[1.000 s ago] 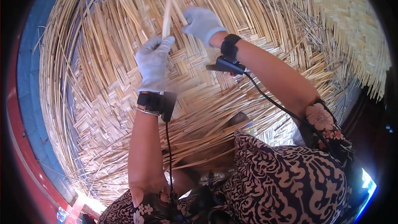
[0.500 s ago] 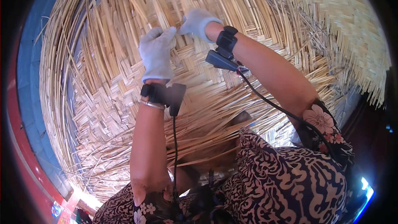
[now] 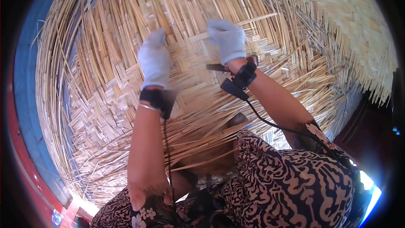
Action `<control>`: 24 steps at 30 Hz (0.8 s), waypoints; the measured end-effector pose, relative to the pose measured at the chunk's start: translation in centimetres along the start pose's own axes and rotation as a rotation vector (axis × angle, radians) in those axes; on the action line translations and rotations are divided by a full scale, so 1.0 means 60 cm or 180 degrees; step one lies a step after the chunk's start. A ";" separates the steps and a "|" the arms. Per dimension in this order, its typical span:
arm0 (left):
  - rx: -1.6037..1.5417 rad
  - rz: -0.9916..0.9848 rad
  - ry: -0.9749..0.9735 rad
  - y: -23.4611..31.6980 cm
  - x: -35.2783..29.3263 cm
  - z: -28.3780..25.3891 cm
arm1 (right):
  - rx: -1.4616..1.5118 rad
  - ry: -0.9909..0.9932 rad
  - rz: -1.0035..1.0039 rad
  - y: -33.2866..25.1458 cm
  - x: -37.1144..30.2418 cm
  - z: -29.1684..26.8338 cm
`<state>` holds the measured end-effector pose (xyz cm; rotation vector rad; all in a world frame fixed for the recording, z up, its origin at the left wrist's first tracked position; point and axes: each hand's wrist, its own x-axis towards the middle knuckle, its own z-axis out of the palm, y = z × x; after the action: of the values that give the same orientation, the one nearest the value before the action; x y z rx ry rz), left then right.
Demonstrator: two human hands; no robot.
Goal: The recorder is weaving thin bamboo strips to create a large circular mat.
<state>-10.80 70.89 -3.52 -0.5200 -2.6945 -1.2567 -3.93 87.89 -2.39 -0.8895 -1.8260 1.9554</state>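
A partly woven mat of straw-coloured reed strips (image 3: 116, 90) spreads beneath both hands, with a woven zigzag area and long loose strips at its far side. My right hand (image 3: 228, 40), in a white glove, is closed on a pale reed strip (image 3: 261, 18); the strip runs out both sides of the fist, slanting up to the right. My left hand (image 3: 154, 59), also gloved in white, is over the mat to the left, its fingers curled together and slightly blurred. Whatever those fingers may hold is hidden.
Another woven mat (image 3: 337, 21) with a ragged edge lies at the far right. Loose strips (image 3: 211, 133) stick out along the near side, beside my patterned clothing (image 3: 291, 177). Black cables (image 3: 270, 122) run from the wrist devices. A blue surface (image 3: 27, 84) borders the left.
My hands have moved apart: the right one came nearer and to the right with the reed strip, now visible across the mat. The left shifted slightly to the left.
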 end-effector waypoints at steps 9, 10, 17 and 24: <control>0.0842 0.1244 -0.0911 0.108 -0.009 0.017 | 0.0989 0.1009 0.0211 -0.018 0.014 -0.087; 0.0364 0.1144 -0.1111 0.122 0.000 0.027 | 0.0964 0.0587 0.0027 -0.030 0.016 -0.095; -0.0264 -0.0869 -0.1426 0.145 0.041 0.060 | -0.0847 -0.0765 -0.0689 -0.058 0.100 -0.092; -0.0328 -0.1370 -0.0710 0.124 0.048 0.062 | -0.3802 -0.1302 -0.0826 -0.077 0.141 -0.044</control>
<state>-10.68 78.90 0.13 -0.0894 -3.0536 -1.5248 -9.46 95.78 0.28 -0.4331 -3.1905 0.7688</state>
